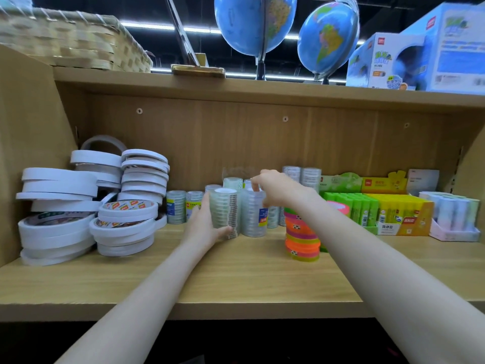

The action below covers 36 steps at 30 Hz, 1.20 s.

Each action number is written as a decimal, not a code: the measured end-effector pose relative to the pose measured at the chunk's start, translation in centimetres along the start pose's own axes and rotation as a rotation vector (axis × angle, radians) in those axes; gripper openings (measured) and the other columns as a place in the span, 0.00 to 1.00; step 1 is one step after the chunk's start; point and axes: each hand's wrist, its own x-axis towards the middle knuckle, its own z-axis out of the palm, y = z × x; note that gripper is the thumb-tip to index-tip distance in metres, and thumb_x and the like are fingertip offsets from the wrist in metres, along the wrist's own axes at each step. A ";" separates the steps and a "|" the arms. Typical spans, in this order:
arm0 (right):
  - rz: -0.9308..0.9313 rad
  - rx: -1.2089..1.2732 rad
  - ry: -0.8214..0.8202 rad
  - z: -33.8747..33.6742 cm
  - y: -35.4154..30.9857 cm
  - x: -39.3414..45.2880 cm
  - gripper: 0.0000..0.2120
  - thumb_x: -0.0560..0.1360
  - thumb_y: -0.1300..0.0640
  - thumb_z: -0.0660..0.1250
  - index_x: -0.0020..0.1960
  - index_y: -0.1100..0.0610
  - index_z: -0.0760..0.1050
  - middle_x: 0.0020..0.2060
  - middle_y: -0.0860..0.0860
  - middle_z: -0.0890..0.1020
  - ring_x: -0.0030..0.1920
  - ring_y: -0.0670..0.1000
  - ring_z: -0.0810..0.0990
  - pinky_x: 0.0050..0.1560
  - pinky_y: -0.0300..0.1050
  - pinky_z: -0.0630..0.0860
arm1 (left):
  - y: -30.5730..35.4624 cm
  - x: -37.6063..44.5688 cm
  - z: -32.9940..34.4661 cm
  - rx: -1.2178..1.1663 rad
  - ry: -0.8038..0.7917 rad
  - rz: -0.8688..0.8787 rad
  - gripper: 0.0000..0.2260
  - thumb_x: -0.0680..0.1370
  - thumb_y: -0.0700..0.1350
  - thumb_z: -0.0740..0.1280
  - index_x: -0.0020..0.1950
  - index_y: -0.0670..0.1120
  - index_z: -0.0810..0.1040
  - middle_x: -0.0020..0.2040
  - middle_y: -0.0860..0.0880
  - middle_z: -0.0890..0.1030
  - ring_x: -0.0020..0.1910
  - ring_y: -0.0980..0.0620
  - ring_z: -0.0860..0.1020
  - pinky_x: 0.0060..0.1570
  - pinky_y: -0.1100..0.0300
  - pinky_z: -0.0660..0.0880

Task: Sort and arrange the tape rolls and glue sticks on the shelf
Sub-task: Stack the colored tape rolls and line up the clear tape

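On the wooden shelf [236,279], my left hand [203,224] grips an upright wrapped stack of clear tape rolls [227,208] from its left side. Beside it on the right stands a second clear tape stack [253,216]; my right hand [275,189] pinches its top from above. More clear tape stacks [176,206] stand behind, toward the back panel. Stacks of white tape rolls [57,216] fill the left end. A stack of orange, pink and green tape rolls [301,240] stands under my right forearm. Boxes of glue sticks [378,211] sit to the right.
A small white tray of pale tubes [454,219] stands at the far right. The upper shelf carries a woven basket [73,40], two blue globes [254,24] and blue boxes [420,56]. The shelf's side wall [29,153] closes the left end.
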 end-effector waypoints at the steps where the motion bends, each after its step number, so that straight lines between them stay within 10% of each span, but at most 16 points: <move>1: 0.002 -0.009 0.007 0.2 0.1 0.1 0.16 0.70 0.65 0.70 0.57 0.59 0.72 0.55 0.55 0.73 0.56 0.56 0.73 0.45 0.45 0.68 | 0.1 0.0 0.0 0.010 -0.001 0.004 0.43 0.67 0.48 0.77 0.75 0.50 0.55 0.65 0.44 0.72 0.64 0.46 0.70 0.58 0.54 0.68; 8: 0.044 0.157 0.037 -2.5 2.2 -1.8 0.17 0.72 0.58 0.70 0.60 0.56 0.73 0.54 0.53 0.78 0.54 0.53 0.76 0.53 0.48 0.75 | 0.2 -0.3 -0.2 0.090 0.004 -0.026 0.47 0.70 0.53 0.74 0.77 0.49 0.45 0.71 0.41 0.62 0.70 0.41 0.63 0.65 0.50 0.63; 13: 0.119 0.380 0.053 -4.1 5.9 -6.5 0.09 0.74 0.56 0.68 0.54 0.53 0.77 0.51 0.50 0.81 0.53 0.50 0.79 0.56 0.47 0.75 | 2.8 -2.2 -0.5 0.039 0.308 0.192 0.30 0.76 0.48 0.67 0.74 0.43 0.58 0.66 0.41 0.65 0.66 0.42 0.64 0.64 0.54 0.61; 21: 0.148 0.757 0.086 1.4 9.6 -13.5 0.25 0.74 0.61 0.68 0.68 0.48 0.66 0.66 0.48 0.69 0.65 0.47 0.69 0.65 0.45 0.68 | 8.9 -6.4 4.7 -0.210 -0.248 0.434 0.45 0.70 0.53 0.73 0.75 0.58 0.44 0.70 0.46 0.59 0.70 0.52 0.61 0.66 0.63 0.56; 27: 0.202 0.991 0.232 4.8 8.3 -12.7 0.20 0.77 0.58 0.64 0.66 0.50 0.63 0.62 0.51 0.72 0.54 0.43 0.74 0.52 0.33 0.73 | 9.3 -5.0 6.6 -0.079 -0.213 0.303 0.45 0.74 0.47 0.70 0.76 0.55 0.39 0.70 0.45 0.62 0.69 0.48 0.65 0.65 0.57 0.62; 36: 0.262 1.081 0.222 5.8 8.0 -9.9 0.38 0.75 0.50 0.66 0.76 0.50 0.46 0.64 0.46 0.68 0.64 0.46 0.69 0.66 0.44 0.66 | 8.5 -2.4 7.0 -0.158 -0.188 0.199 0.46 0.72 0.45 0.72 0.76 0.47 0.40 0.70 0.46 0.68 0.67 0.49 0.69 0.61 0.64 0.63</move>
